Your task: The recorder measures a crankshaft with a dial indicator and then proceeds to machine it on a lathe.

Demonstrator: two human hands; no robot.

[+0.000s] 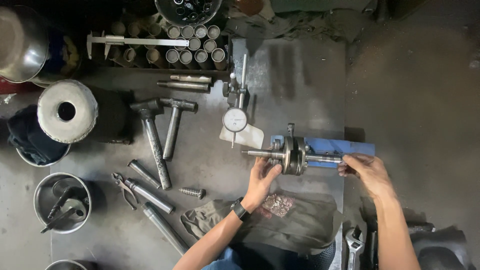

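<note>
Holding a crankshaft (295, 156), hands (262, 176) (367, 170); steel bowl (42, 192) contains tools.

A mechanic's workshop. The dark, oil-stained metal surface (295, 80) carries two steel hammers (162, 132), a vernier caliper (135, 42), a dial gauge (235, 120) on its stand, pliers (122, 187), loose steel shafts (150, 195), a rack of sleeves (195, 45) and a greasy rag (280, 225).
</note>
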